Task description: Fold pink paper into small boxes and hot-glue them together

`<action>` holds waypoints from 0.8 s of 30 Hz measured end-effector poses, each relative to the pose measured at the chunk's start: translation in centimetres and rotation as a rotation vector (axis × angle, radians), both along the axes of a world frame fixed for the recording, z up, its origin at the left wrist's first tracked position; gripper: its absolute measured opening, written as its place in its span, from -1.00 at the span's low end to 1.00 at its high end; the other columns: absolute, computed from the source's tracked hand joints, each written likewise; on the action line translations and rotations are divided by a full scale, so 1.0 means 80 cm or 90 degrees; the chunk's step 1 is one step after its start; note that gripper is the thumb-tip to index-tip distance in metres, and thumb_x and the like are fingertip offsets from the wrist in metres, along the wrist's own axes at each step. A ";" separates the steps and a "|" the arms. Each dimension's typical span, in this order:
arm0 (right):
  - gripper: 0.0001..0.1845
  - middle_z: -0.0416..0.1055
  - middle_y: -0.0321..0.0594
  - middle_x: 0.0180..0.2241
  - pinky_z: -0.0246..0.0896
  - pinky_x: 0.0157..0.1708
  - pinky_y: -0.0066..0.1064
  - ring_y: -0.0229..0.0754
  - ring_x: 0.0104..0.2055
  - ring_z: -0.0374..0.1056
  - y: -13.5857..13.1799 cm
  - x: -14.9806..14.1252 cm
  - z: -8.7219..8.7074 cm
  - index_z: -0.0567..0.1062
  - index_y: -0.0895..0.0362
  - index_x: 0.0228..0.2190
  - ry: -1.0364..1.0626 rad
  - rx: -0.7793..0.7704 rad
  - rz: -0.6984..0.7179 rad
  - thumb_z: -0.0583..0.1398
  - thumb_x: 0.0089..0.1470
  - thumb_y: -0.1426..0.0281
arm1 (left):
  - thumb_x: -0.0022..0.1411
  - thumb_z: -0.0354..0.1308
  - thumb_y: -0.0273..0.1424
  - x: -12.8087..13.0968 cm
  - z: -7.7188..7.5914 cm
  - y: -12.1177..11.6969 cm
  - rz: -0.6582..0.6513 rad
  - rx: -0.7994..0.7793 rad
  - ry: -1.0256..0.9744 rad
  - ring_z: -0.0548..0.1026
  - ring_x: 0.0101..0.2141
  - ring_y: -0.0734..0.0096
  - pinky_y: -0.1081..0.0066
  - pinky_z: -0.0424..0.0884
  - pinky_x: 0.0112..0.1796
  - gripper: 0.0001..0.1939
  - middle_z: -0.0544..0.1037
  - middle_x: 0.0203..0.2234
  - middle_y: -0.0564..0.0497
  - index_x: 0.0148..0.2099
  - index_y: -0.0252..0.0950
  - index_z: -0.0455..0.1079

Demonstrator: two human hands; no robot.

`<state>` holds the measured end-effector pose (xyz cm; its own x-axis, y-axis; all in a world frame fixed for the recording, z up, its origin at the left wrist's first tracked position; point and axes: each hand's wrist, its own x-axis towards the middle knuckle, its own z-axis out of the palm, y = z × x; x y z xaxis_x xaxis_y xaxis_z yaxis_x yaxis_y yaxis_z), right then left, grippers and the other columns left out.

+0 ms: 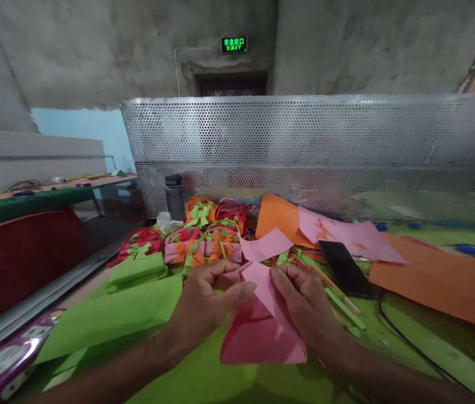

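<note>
Between my two hands is a piece of folded pink paper (268, 339), shaped like a small bag or box with a wide lower end towards me. My left hand (214, 294) pinches its upper left edge, thumb on top. On the upper right edge, my right hand (302, 294) grips the paper with thumb and fingers closed. Just beyond lies a loose pink sheet (267, 245). Behind my left hand stand several small paper bags (201, 247) in pink, orange, red and green with bows. A folded green paper piece (138, 270) rests left of them.
A green sheet (111, 314) lies left, near a purple power strip (14, 353). At right are a black phone (346, 269), an orange sheet (443, 280) and a black cable (405, 334). A grey bottle (174, 197) stands before the perforated metal panel (304, 151).
</note>
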<state>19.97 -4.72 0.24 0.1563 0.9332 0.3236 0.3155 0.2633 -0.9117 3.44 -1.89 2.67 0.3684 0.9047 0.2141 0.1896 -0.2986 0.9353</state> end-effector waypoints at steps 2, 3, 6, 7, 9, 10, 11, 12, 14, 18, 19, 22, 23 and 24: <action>-0.63 0.03 -0.41 -0.65 -0.09 -0.61 -0.52 -0.36 -0.58 -0.05 0.002 0.000 -0.002 0.14 0.12 -0.64 -0.003 0.015 -0.002 0.01 0.07 0.18 | 0.00 0.18 -0.21 -0.001 0.002 0.003 -0.021 0.027 0.008 0.30 -0.54 0.52 0.54 0.23 -0.52 -0.71 0.42 -0.56 0.07 -0.32 -0.36 0.39; -0.64 0.04 -0.41 -0.65 -0.09 -0.61 -0.52 -0.36 -0.58 -0.04 0.002 0.001 -0.002 0.16 0.13 -0.64 -0.010 0.023 -0.002 0.02 0.07 0.19 | 0.02 0.17 -0.22 -0.001 0.005 0.006 -0.040 0.039 0.014 0.32 -0.50 0.50 0.53 0.25 -0.49 -0.71 0.44 -0.51 0.05 -0.30 -0.35 0.40; -0.67 0.09 -0.40 -0.64 -0.07 -0.61 -0.52 -0.36 -0.58 -0.01 0.004 0.001 0.000 0.23 0.14 -0.60 -0.044 0.048 0.008 0.02 0.07 0.21 | 0.06 0.12 -0.24 0.000 0.016 0.011 -0.075 0.071 0.070 0.37 -0.43 0.44 0.51 0.28 -0.42 -0.74 0.48 -0.43 0.01 -0.31 -0.35 0.41; -0.68 0.11 -0.40 -0.64 -0.07 -0.60 -0.52 -0.35 -0.58 0.00 0.003 0.001 0.001 0.24 0.15 -0.60 -0.060 0.057 0.010 0.02 0.08 0.23 | 0.07 0.11 -0.26 0.000 0.020 0.012 -0.076 0.087 0.103 0.37 -0.41 0.43 0.50 0.28 -0.41 -0.76 0.49 -0.43 0.00 -0.32 -0.35 0.41; -0.70 0.13 -0.39 -0.65 -0.05 -0.58 -0.51 -0.35 -0.57 0.03 0.001 0.002 0.004 0.25 0.15 -0.60 -0.099 0.093 0.004 0.02 0.08 0.28 | 0.05 0.12 -0.29 0.003 0.027 0.012 -0.085 0.112 0.162 0.37 -0.41 0.43 0.50 0.27 -0.42 -0.79 0.48 -0.45 0.02 -0.35 -0.35 0.41; -0.71 0.14 -0.39 -0.64 -0.03 -0.57 -0.51 -0.35 -0.57 0.05 -0.001 0.002 0.005 0.25 0.15 -0.61 -0.118 0.114 0.000 0.03 0.08 0.30 | 0.04 0.13 -0.30 0.004 0.029 0.012 -0.094 0.117 0.184 0.36 -0.43 0.44 0.51 0.26 -0.44 -0.80 0.47 -0.46 0.03 -0.36 -0.36 0.41; -0.73 0.16 -0.38 -0.64 -0.02 -0.55 -0.51 -0.35 -0.56 0.07 -0.003 0.002 0.005 0.26 0.15 -0.61 -0.133 0.133 -0.003 0.03 0.07 0.32 | 0.04 0.12 -0.31 0.006 0.029 0.012 -0.101 0.119 0.199 0.35 -0.46 0.46 0.51 0.24 -0.46 -0.80 0.46 -0.49 0.04 -0.36 -0.36 0.41; -0.74 0.18 -0.37 -0.63 -0.01 -0.54 -0.50 -0.34 -0.56 0.09 -0.005 0.002 0.006 0.27 0.15 -0.60 -0.143 0.149 -0.006 0.03 0.07 0.33 | 0.04 0.12 -0.31 0.007 0.029 0.012 -0.103 0.118 0.209 0.33 -0.49 0.48 0.52 0.22 -0.48 -0.80 0.45 -0.51 0.05 -0.37 -0.36 0.41; -0.75 0.22 -0.36 -0.62 0.01 -0.52 -0.50 -0.34 -0.54 0.13 -0.007 0.003 0.005 0.29 0.15 -0.59 -0.156 0.167 -0.013 0.04 0.07 0.35 | 0.05 0.09 -0.32 0.010 0.028 0.011 -0.096 0.123 0.214 0.29 -0.53 0.52 0.53 0.19 -0.51 -0.80 0.42 -0.55 0.06 -0.38 -0.37 0.42; -0.77 0.24 -0.36 -0.63 0.01 -0.52 -0.50 -0.33 -0.56 0.14 -0.007 0.003 0.004 0.31 0.15 -0.60 -0.159 0.181 -0.026 0.06 0.06 0.39 | 0.08 0.05 -0.33 0.016 0.028 0.011 -0.080 0.145 0.194 0.27 -0.55 0.52 0.52 0.15 -0.54 -0.79 0.42 -0.58 0.05 -0.40 -0.36 0.44; -0.78 0.24 -0.36 -0.63 0.02 -0.52 -0.49 -0.33 -0.55 0.15 -0.006 0.003 0.004 0.31 0.14 -0.60 -0.154 0.187 -0.025 0.06 0.05 0.40 | 0.09 0.04 -0.34 0.017 0.029 0.011 -0.081 0.151 0.189 0.27 -0.55 0.51 0.52 0.15 -0.54 -0.79 0.43 -0.59 0.05 -0.41 -0.36 0.44; -0.81 0.30 -0.33 -0.59 0.06 -0.49 -0.50 -0.31 -0.53 0.19 -0.005 0.003 0.005 0.36 0.15 -0.56 -0.112 0.191 0.000 0.07 0.05 0.40 | 0.10 0.04 -0.35 0.020 0.033 0.011 -0.095 0.160 0.187 0.29 -0.54 0.51 0.52 0.17 -0.52 -0.80 0.44 -0.59 0.05 -0.40 -0.34 0.44; -0.82 0.31 -0.33 -0.58 0.07 -0.49 -0.50 -0.31 -0.52 0.19 -0.005 0.003 0.006 0.37 0.15 -0.54 -0.094 0.186 0.013 0.07 0.06 0.39 | 0.10 0.04 -0.35 0.020 0.035 0.011 -0.101 0.163 0.191 0.30 -0.54 0.51 0.52 0.18 -0.52 -0.80 0.44 -0.58 0.05 -0.40 -0.34 0.44; -0.82 0.32 -0.33 -0.58 0.07 -0.50 -0.51 -0.31 -0.52 0.20 -0.005 0.004 0.006 0.39 0.15 -0.52 -0.082 0.181 0.023 0.08 0.06 0.38 | 0.11 0.04 -0.35 0.020 0.036 0.012 -0.106 0.166 0.195 0.30 -0.54 0.50 0.51 0.18 -0.51 -0.80 0.45 -0.57 0.05 -0.39 -0.34 0.44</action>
